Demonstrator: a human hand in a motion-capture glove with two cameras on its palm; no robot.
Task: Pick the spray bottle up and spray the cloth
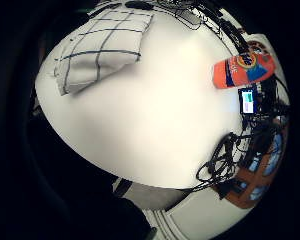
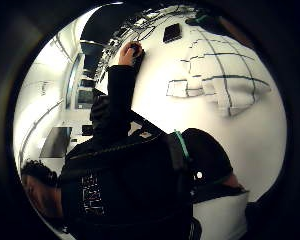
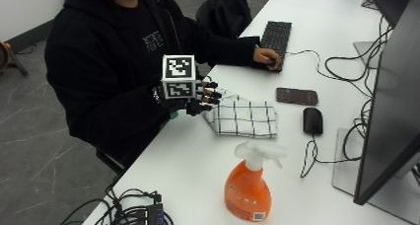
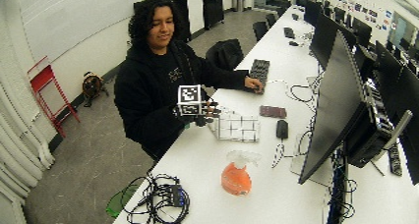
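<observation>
A person seated at a long white table (image 3: 197, 161) raises the black-gloved right hand (image 3: 190, 100) above the table's near edge, fingers loosely curled and holding nothing. Just beside it lies a folded white cloth with a dark grid pattern (image 3: 244, 117). The orange spray bottle with a translucent white trigger head (image 3: 250, 184) stands upright, well apart. The bare left hand (image 3: 267, 56) rests by a black keyboard (image 3: 276, 36).
</observation>
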